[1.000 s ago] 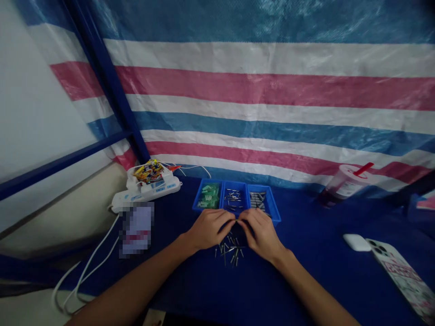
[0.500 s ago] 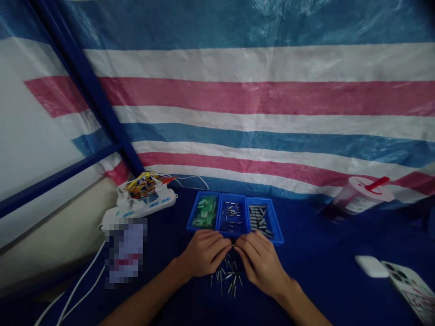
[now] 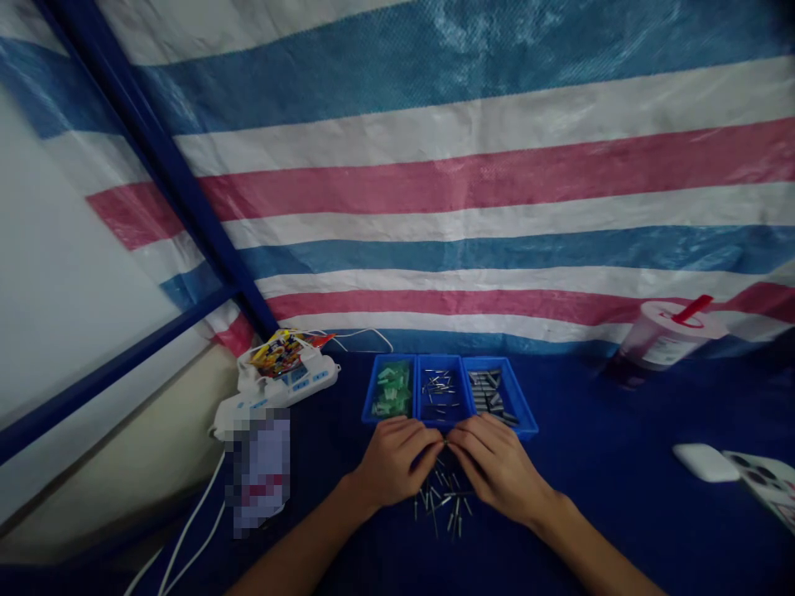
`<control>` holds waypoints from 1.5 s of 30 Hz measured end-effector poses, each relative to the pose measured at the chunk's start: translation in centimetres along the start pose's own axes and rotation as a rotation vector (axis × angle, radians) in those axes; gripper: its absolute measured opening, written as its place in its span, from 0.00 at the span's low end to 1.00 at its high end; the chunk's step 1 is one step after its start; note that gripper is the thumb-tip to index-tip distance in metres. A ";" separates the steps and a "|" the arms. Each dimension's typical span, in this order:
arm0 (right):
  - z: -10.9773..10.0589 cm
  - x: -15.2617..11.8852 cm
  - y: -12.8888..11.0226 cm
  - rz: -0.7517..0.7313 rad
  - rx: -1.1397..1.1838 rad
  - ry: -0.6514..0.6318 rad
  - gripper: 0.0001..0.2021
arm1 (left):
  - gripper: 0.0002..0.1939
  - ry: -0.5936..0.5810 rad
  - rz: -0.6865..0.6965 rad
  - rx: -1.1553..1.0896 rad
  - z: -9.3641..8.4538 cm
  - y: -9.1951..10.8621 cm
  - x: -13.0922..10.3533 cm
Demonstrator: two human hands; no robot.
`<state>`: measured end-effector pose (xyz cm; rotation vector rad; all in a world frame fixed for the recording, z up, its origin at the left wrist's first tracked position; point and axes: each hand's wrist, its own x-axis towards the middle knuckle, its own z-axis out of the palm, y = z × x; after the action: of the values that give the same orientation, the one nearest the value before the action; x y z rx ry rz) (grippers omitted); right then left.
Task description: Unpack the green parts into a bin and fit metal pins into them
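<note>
My left hand [image 3: 401, 461] and my right hand [image 3: 500, 465] meet fingertip to fingertip just in front of three blue bins. Both are closed in a pinch on a tiny piece between them, too small to make out. Below the fingers, several thin metal pins [image 3: 444, 501] lie scattered on the dark blue table. The left bin [image 3: 368, 397] holds green pieces [image 3: 392, 389], the middle bin [image 3: 440, 418] holds thin metal pins [image 3: 440, 385], and the right bin [image 3: 527, 414] holds grey cylindrical pieces [image 3: 488, 393].
At the left are a white power strip [image 3: 310, 379], a snack packet [image 3: 277, 356], white cables [image 3: 192, 530] and a partly blurred packet [image 3: 264, 472]. A lidded cup [image 3: 662, 343], a white case [image 3: 706, 462] and a phone [image 3: 767, 484] are at the right. A striped sheet [image 3: 465, 182] hangs behind.
The view has shifted and tilted, so the bins and hands appear farther right. Both hands remain pinched together over the scattered pins.
</note>
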<state>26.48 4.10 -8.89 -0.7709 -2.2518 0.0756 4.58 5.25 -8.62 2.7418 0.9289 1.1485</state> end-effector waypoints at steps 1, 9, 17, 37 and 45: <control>0.0 0.0 0.0 0.001 0.009 0.001 0.10 | 0.03 0.002 0.001 -0.008 0.0 0.0 0.1; 0.0 0.2 0.4 0.001 -0.041 0.025 0.09 | 0.04 0.012 -0.021 -0.040 0.0 0.3 0.0; 0.1 0.2 0.6 -0.010 -0.060 0.017 0.10 | 0.06 0.003 -0.057 -0.039 0.3 0.4 -0.3; 0.2 0.0 0.5 0.015 -0.005 -0.005 0.10 | 0.05 -0.027 -0.071 -0.085 0.4 0.2 -0.3; 0.5 0.0 0.3 0.025 0.033 0.065 0.09 | 0.05 0.035 -0.030 -0.068 -0.4 0.3 0.2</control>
<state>26.31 4.38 -9.35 -0.7733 -2.1748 0.0985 4.60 4.99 -8.12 2.6540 0.9130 1.2043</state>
